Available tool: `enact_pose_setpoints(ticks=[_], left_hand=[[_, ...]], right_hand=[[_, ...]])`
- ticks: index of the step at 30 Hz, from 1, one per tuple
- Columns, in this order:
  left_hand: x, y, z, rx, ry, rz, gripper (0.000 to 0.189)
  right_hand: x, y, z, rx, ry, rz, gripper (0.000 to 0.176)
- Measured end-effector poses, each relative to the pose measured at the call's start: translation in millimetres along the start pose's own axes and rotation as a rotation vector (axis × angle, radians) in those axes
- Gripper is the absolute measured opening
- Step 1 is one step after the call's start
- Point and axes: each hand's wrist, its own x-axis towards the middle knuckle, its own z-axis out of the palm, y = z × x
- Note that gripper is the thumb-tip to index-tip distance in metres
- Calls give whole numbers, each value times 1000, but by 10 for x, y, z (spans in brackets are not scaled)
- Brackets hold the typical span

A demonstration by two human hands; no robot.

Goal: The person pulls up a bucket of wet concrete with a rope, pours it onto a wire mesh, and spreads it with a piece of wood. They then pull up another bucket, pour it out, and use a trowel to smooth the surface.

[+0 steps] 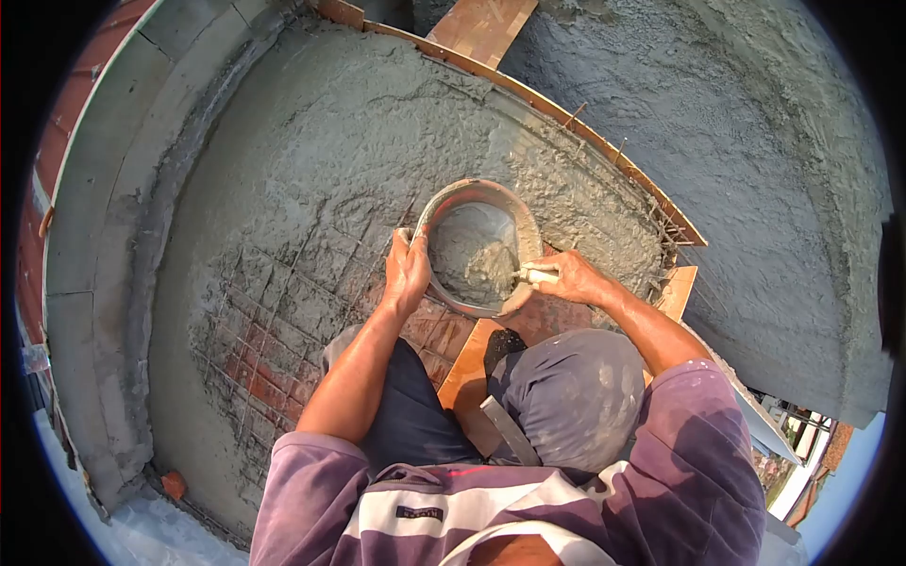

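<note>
Wet grey concrete (311,141) spreads all around me in the open air; a steel mesh (283,283) shows through it in a grid on my left, with red brick (260,373) underneath where the cover is thin; a curved concrete kerb (94,236) rims the slab on the far left; a wooden form board (585,141) runs diagonally across, with bits of wire sticking up beside it; beyond it lies another rough grey surface (755,141); an orange plank (467,363) sits under me; warm sunlight falls across everything; rooftops (802,443) and pale sky (849,481) show at the lower right.
</note>
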Motion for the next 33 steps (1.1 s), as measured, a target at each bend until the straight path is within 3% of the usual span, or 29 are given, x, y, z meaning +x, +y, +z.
enact_pose_setpoints(ticks=[11,16,23,25,28,31,33], left_hand=[[308,-440,-158,-44,98,-71,37],[186,-239,-275,-102,87,-187,45],[288,-512,-302,-70,88,-162,44],[284,-516,-295,-88,93,-136,41],[241,-414,-288,-29,98,-120,34],[221,-424,-290,-8,99,-131,34],[215,-432,-297,-66,98,-142,37]], right_hand=[[-112,-319,-505,88,49,81,44],[5,-632,-966,172,102,91,42],[1000,-543,-1439,222,338,146,32],[1527,-478,-1485,-77,507,107,34],[2133,-330,-1349,-625,565,57,41],[2304,-342,-1200,-845,632,123,46],[2211,-333,-1175,-740,649,95,44]])
